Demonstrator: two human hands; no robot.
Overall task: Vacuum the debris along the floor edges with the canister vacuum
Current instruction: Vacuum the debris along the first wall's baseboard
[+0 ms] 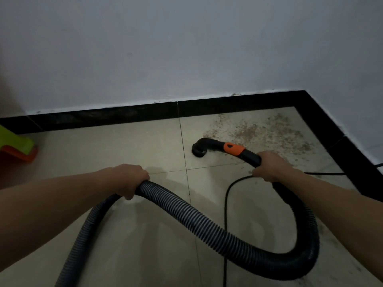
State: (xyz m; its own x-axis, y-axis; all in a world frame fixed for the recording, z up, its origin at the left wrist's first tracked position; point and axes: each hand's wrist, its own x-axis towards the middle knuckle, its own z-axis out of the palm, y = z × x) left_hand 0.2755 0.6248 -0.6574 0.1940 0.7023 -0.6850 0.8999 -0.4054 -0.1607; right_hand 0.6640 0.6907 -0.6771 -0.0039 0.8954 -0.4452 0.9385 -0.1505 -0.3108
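Where the fingers sit: right hand point(267, 166) curled round the wand handle point(235, 149), left hand point(128, 179) gripping the ribbed hose point(196, 216)
Nozzle point(199, 149): down on the floor point(116, 148), 10 o'clock from right hand
Debris point(259, 131): 1 o'clock of nozzle, by the skirting point(124, 117)

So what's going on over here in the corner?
A person is vacuuming a beige tiled floor. Their right hand grips the black curved vacuum handle with an orange collar, its round nozzle down on the tile at the edge of a patch of brown gritty debris by the black skirting. Their left hand holds the ribbed grey hose, which loops across the floor. The debris is not yet cleared.
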